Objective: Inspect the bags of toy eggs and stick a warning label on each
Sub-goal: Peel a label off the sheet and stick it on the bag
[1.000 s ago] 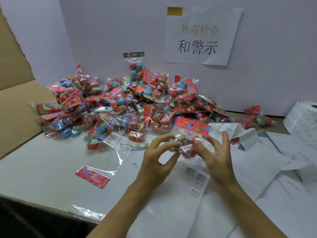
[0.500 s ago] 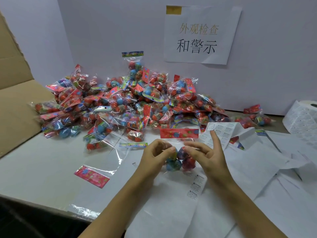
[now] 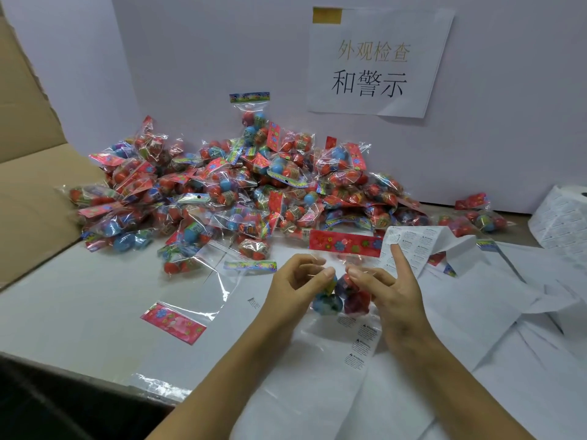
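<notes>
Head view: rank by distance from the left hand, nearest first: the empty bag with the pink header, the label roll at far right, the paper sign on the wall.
From the left hand:
1. Empty bag with the pink header, flat on the table, to its left and slightly nearer the camera.
2. Paper sign, taped to the back wall, above and to the right.
3. Label roll, at the far right edge of the table.

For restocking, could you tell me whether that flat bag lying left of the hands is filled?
Empty: the flat bag lies limp, no eggs inside.
</notes>
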Tool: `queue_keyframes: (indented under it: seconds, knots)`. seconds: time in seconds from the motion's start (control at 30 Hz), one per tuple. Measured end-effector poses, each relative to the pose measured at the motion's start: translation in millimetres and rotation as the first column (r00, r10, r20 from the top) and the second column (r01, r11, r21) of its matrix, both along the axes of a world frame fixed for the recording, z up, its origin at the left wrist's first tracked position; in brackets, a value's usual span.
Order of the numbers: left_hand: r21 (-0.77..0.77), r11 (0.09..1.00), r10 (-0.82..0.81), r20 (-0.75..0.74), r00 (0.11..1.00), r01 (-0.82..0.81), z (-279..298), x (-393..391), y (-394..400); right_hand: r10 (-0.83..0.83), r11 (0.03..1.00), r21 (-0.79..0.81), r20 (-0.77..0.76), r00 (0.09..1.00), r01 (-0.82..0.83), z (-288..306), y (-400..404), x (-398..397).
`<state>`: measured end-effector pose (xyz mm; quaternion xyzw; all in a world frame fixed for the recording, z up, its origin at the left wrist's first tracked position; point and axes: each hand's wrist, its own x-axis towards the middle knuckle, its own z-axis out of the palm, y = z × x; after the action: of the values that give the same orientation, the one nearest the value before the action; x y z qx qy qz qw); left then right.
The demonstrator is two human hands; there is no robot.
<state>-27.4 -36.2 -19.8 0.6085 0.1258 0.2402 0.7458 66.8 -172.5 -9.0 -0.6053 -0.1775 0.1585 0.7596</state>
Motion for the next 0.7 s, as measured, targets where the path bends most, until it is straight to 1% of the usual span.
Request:
queue_keyframes:
  seconds: [0.1,0.2,0.27,0.33,0.47,0.53,0.6,0.7]
  knots:
    - [-0.041,0.992,-0.118,-0.014,0.993,0.118,-2.9,-0.4,-2.0,-0.034,0.998,0.046,-0.022,0.999,0.035,0.0,-1.2,0.7]
    - [0.033,0.977,-0.209,0.005,0.978,0.209,-6.8,0.2,-4.0,-0.054,0.996,0.072,-0.018,0.998,0.055,1.2,-2.2,0.4]
    - [0.047,0.977,-0.211,0.017,0.977,0.210,-6.5,0.8,-3.9,-0.041,0.996,0.073,-0.026,0.999,0.043,2.3,-2.8,-0.6]
    - [0.024,0.984,-0.175,0.028,0.984,0.175,-3.1,0.0,-3.0,-0.038,0.995,0.088,-0.061,0.997,0.043,4.5,-2.7,-0.7]
    - [-0.085,0.992,-0.086,0.042,0.995,0.089,1.5,-1.6,3.5,-0.130,0.985,0.107,-0.067,0.989,0.137,6.4,-7.4,6.9]
    - [-0.140,0.986,-0.082,0.054,0.995,0.089,4.2,-2.0,8.2,-0.151,0.983,0.105,-0.029,0.988,0.153,5.2,-10.6,9.3]
    - [-0.196,0.973,-0.111,0.077,0.991,0.124,5.5,-2.5,10.4,-0.134,0.989,0.077,0.041,0.990,0.130,4.5,-12.3,9.9]
    - [-0.206,0.966,-0.139,0.087,0.986,0.154,5.1,-3.0,10.2,-0.066,0.997,-0.017,0.217,0.974,0.072,1.7,-12.2,8.2]
